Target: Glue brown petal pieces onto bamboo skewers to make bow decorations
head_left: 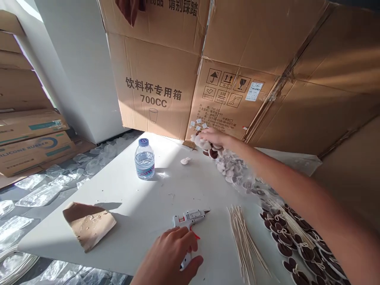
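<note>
My left hand (172, 255) is wrapped round the handle of a white hot glue gun (190, 219) that lies near the front of the white table (139, 198), its nozzle pointing right. My right hand (212, 138) reaches far across the table to a clear bag of small brown and cream pieces (234, 172), its fingers closed on a few of them at the bag's far end. One loose cream piece (185, 160) lies left of the bag.
A small water bottle (144, 159) stands at mid-table. A scrap of brown cardboard (88, 224) lies front left. Thin wooden sticks (245, 241) and rows of finished brown pieces on sticks (292, 237) lie right. Large cardboard boxes (166, 75) wall the back.
</note>
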Motion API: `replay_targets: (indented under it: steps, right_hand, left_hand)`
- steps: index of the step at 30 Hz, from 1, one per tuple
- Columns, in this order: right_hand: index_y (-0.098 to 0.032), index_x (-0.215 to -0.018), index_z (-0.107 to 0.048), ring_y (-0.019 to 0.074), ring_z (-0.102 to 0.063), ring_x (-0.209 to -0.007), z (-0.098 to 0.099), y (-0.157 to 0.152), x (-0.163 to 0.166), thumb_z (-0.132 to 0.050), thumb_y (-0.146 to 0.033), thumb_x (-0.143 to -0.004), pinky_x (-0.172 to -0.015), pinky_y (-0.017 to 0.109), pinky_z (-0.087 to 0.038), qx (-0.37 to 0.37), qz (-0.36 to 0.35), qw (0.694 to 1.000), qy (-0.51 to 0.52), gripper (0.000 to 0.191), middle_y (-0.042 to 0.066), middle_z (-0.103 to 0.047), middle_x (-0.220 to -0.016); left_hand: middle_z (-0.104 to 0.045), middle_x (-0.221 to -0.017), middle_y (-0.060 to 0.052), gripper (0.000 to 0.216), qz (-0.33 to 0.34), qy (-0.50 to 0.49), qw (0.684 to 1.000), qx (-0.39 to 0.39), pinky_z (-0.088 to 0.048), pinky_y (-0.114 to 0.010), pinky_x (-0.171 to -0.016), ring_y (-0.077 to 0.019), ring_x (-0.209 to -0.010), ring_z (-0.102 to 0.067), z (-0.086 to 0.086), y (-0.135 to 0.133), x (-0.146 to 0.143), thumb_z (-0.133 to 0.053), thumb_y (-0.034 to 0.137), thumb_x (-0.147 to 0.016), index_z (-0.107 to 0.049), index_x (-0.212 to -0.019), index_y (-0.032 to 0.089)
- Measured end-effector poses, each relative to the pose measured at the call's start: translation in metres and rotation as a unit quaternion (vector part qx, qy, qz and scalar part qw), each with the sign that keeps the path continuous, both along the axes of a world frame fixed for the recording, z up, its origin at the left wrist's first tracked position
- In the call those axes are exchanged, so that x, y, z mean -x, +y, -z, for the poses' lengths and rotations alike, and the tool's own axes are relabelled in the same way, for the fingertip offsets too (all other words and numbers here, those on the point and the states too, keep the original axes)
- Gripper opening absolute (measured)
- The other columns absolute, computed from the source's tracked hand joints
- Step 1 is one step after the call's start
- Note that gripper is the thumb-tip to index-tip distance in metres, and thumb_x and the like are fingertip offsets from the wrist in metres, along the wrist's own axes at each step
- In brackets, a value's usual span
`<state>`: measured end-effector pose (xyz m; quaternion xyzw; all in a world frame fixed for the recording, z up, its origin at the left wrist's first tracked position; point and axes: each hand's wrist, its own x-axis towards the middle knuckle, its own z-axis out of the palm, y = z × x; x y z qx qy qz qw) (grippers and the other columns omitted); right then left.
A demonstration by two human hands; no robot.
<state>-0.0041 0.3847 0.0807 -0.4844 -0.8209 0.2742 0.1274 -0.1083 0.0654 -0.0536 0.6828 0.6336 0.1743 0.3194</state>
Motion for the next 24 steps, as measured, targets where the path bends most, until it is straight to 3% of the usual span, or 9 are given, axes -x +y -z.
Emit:
replay_targets:
  steps: [3,6,10,13,18,21,24]
  right_hand:
    - [-0.017,-0.093,-0.068,0.0125,-0.061,-0.059,0.046,0.009,0.035,-0.067,-0.044,-0.107,-0.054,0.024,-0.051,0.008,-0.020,0.998,-0.062,0.030,-0.001,-0.067,-0.076]
    - [-0.015,-0.111,-0.072,0.0160,-0.071,-0.081,0.081,0.010,0.058,-0.069,-0.044,-0.108,-0.073,0.031,-0.062,0.004,-0.052,0.993,-0.102,0.029,0.004,-0.074,-0.102]
    - [-0.017,-0.123,-0.071,0.0209,-0.073,-0.099,0.113,0.003,0.075,-0.068,-0.045,-0.109,-0.086,0.039,-0.065,-0.007,-0.097,0.988,-0.123,0.032,0.009,-0.074,-0.123]
    - [-0.019,-0.126,-0.072,0.0274,-0.070,-0.118,0.126,-0.002,0.081,-0.064,-0.052,-0.108,-0.098,0.044,-0.060,-0.022,-0.128,0.983,-0.127,0.038,0.013,-0.065,-0.144]
    - [-0.032,-0.150,-0.066,0.0334,-0.066,-0.133,0.115,-0.001,0.081,-0.049,-0.067,-0.108,-0.111,0.042,-0.053,-0.032,-0.147,0.980,-0.129,0.058,0.012,-0.049,-0.166]
    - [-0.036,-0.164,-0.053,0.0358,-0.065,-0.137,0.090,-0.003,0.073,-0.032,-0.073,-0.110,-0.115,0.044,-0.049,-0.059,-0.133,0.983,-0.116,0.068,0.012,-0.047,-0.171]
    - [-0.031,-0.163,-0.051,0.0376,-0.065,-0.135,0.054,-0.017,0.054,-0.024,-0.068,-0.112,-0.111,0.046,-0.048,-0.113,-0.110,0.984,-0.089,0.068,0.016,-0.054,-0.162]
  left_hand:
    - [-0.083,-0.114,-0.006,0.014,0.020,0.019,0.999,0.023,-0.057,-0.040,-0.097,-0.0306,-0.107,-0.077,-0.004,0.003,-0.001,-0.073,0.027,-0.096,-0.082,-0.107,0.025]
    - [-0.083,-0.113,-0.008,0.017,0.037,0.035,0.998,0.036,-0.058,-0.042,-0.097,-0.0325,-0.107,-0.078,-0.005,0.007,-0.001,-0.075,0.026,-0.094,-0.082,-0.109,0.023]
    - [-0.083,-0.115,-0.008,0.019,0.040,0.043,0.997,0.053,-0.058,-0.041,-0.099,-0.0334,-0.110,-0.078,-0.006,0.011,-0.001,-0.075,0.024,-0.094,-0.083,-0.112,0.023]
    - [-0.083,-0.116,-0.008,0.019,0.040,0.037,0.997,0.060,-0.058,-0.041,-0.099,-0.0332,-0.110,-0.078,-0.004,0.011,-0.001,-0.075,0.024,-0.094,-0.082,-0.112,0.023]
    - [-0.082,-0.117,-0.008,0.016,0.025,0.024,0.998,0.056,-0.056,-0.043,-0.098,-0.0316,-0.106,-0.077,0.003,0.012,0.000,-0.075,0.028,-0.095,-0.081,-0.109,0.023]
    - [-0.082,-0.116,-0.008,0.015,0.021,0.018,0.998,0.051,-0.055,-0.041,-0.096,-0.0304,-0.103,-0.076,0.004,0.012,0.001,-0.074,0.029,-0.095,-0.081,-0.108,0.024]
    - [-0.082,-0.111,-0.007,0.015,0.026,0.021,0.999,0.039,-0.055,-0.039,-0.091,-0.0293,-0.099,-0.076,0.003,0.011,0.000,-0.073,0.028,-0.095,-0.081,-0.108,0.024]
